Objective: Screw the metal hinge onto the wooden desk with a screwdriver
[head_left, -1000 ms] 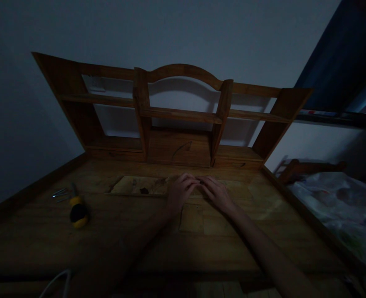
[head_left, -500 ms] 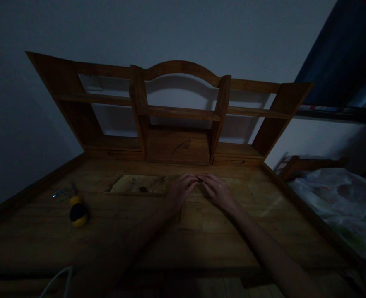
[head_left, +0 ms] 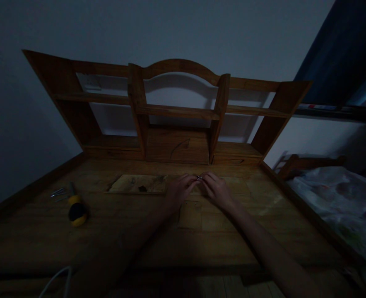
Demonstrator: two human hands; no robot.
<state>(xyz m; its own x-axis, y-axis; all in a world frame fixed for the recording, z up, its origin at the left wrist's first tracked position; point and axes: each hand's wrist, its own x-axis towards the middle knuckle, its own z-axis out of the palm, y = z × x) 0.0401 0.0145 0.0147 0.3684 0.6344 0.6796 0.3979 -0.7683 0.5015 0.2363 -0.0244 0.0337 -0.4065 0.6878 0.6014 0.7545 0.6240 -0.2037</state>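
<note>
My left hand (head_left: 179, 190) and my right hand (head_left: 215, 188) meet over the desk, both closed at the fingertips. Pinched between them is a small shiny metal piece (head_left: 199, 178), too small and dark to name. Beneath my hands lies a long, thin wooden board (head_left: 148, 183) with a dark spot and a rough left end. Just below them a small square wooden piece (head_left: 190, 215) lies on the desk. Off to the left is a yellow-and-black screwdriver (head_left: 77, 212), its shaft pointing away from me. Several thin metal pieces (head_left: 58, 192) lie beside that shaft.
A wooden shelf unit (head_left: 178, 111) stands along the back of the desk (head_left: 114, 236), against the wall. Raised edges run down both sides. A white cord (head_left: 57, 273) shows at the lower left. Clear plastic bags (head_left: 335, 198) sit beyond the right edge. The light is dim.
The metal piece has turned slightly between my fingertips and catches more light. Both hands stay in nearly the same place. The view has shifted a little.
</note>
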